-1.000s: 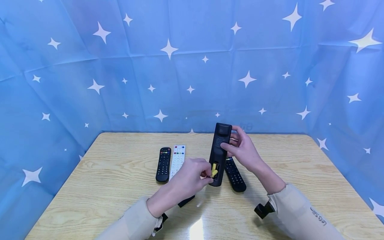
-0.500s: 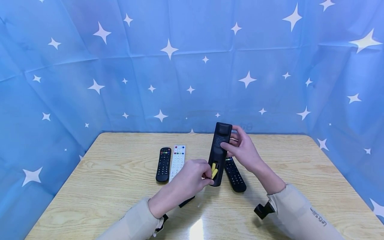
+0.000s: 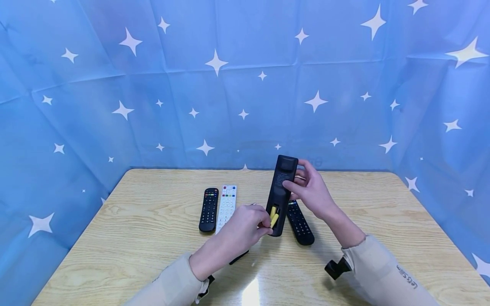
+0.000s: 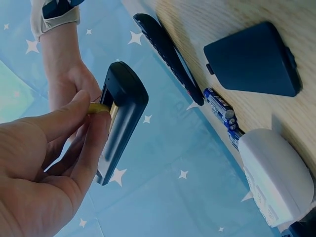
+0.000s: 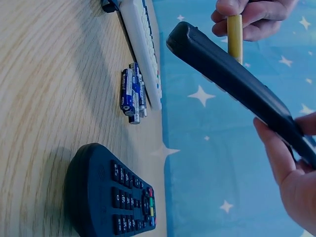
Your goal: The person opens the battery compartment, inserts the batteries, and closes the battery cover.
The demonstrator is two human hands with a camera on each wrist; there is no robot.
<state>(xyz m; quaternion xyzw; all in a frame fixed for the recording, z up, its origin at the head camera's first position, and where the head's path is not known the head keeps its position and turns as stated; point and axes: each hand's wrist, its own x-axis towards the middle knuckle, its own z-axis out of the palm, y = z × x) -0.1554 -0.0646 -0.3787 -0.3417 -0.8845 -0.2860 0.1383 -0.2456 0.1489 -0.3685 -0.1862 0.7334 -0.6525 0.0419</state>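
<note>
My right hand [image 3: 311, 191] holds a black remote control [image 3: 282, 178] up above the table, its back facing me and its battery compartment uncovered. One yellow battery [image 3: 273, 211] lies inside that compartment. My left hand [image 3: 245, 225] pinches a second yellow battery [image 3: 274, 220] between thumb and fingers at the compartment's lower part. In the right wrist view this pinched battery [image 5: 235, 39] sticks out from the remote at an angle. The left wrist view shows its end [image 4: 98, 107] between the fingertips, the other end at the compartment opening. Parts of the right fingers are hidden behind the remote.
On the wooden table [image 3: 153, 238] lie a black remote [image 3: 208, 210], a white remote [image 3: 227, 204] and another black remote [image 3: 300, 223]. Several blue batteries [image 5: 131, 94] lie near the white remote. A black battery cover [image 4: 256, 59] rests on the table. A starry blue curtain [image 3: 245, 93] hangs behind.
The pinched battery has swung from lying across the compartment to more nearly along it. The held remote has shifted slightly up and right with my right hand; my left hand keeps its pinch.
</note>
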